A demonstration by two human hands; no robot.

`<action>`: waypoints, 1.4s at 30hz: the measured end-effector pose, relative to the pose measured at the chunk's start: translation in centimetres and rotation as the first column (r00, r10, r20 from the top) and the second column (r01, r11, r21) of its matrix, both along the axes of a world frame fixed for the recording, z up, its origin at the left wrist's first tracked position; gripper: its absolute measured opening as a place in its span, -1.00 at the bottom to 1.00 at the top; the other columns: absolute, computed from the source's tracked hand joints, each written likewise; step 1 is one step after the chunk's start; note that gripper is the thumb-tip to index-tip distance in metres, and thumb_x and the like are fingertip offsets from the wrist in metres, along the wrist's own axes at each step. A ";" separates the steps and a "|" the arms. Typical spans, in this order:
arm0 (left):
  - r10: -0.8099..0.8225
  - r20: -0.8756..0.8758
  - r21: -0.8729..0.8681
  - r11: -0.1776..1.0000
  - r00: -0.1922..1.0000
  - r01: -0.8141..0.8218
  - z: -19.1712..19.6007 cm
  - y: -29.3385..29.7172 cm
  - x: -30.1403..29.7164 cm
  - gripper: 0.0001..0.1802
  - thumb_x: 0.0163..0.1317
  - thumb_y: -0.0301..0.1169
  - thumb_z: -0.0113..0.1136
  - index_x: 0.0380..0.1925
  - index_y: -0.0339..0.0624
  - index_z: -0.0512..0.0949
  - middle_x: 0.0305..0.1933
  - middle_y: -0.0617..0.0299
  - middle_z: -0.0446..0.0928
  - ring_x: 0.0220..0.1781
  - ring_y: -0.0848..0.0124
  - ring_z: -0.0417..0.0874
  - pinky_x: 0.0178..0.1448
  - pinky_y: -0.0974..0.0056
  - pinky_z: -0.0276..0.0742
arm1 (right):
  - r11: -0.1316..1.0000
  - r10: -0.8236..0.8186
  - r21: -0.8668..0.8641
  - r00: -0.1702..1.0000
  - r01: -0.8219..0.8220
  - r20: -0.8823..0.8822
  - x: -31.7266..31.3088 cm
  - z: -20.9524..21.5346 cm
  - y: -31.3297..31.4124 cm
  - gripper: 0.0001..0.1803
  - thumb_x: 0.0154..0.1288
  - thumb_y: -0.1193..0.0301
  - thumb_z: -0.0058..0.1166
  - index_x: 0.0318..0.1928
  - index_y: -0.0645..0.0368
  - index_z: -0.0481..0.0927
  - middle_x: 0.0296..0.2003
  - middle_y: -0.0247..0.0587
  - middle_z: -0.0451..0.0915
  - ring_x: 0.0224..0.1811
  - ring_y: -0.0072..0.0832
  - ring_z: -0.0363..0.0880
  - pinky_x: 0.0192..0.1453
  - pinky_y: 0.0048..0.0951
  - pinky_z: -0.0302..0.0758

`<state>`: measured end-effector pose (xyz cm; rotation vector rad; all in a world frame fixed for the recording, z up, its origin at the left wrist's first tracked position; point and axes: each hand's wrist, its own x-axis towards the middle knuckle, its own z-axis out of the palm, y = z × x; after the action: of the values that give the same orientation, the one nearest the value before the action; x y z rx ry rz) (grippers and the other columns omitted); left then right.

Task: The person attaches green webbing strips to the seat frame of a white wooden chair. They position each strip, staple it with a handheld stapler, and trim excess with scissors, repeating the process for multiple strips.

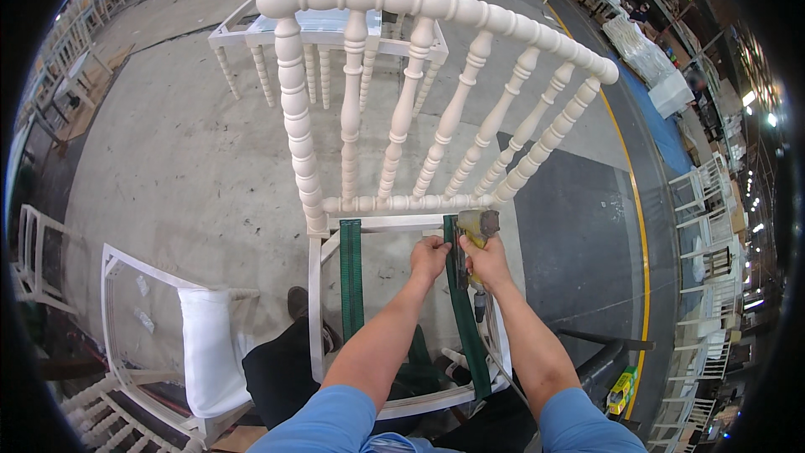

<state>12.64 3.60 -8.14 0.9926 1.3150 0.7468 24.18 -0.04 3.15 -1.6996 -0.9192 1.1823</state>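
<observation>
A white wooden chair with a turned-spindle back (402, 92) stands on the grey concrete floor (184, 168), its open seat frame crossed by two green webbing straps. The left hand (428, 257) pinches the right-hand green strap (466, 319) near the back rail. The right hand (486, 262) grips a yellow-grey pneumatic staple gun (477, 225) pressed to that strap's end. More white chairs (700, 226) line the right edge.
</observation>
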 end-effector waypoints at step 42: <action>0.101 0.478 -0.414 0.902 0.872 0.122 3.5 -5.8 1.1 -0.68 0.54 -0.31 0.25 0.09 -0.34 0.61 -0.13 0.09 0.75 -0.15 0.22 0.77 -0.02 0.10 0.69 | 0.996 -0.042 -0.078 0.997 0.047 0.063 1.7 4.1 -2.1 -0.70 0.47 0.38 0.34 0.07 0.19 0.56 -0.34 -0.35 0.64 -0.60 -0.61 0.51 -0.57 -0.49 0.44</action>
<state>13.72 -2.20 -4.65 0.4053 0.9600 0.6056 25.88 -2.15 7.24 -1.8192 -0.8766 1.1563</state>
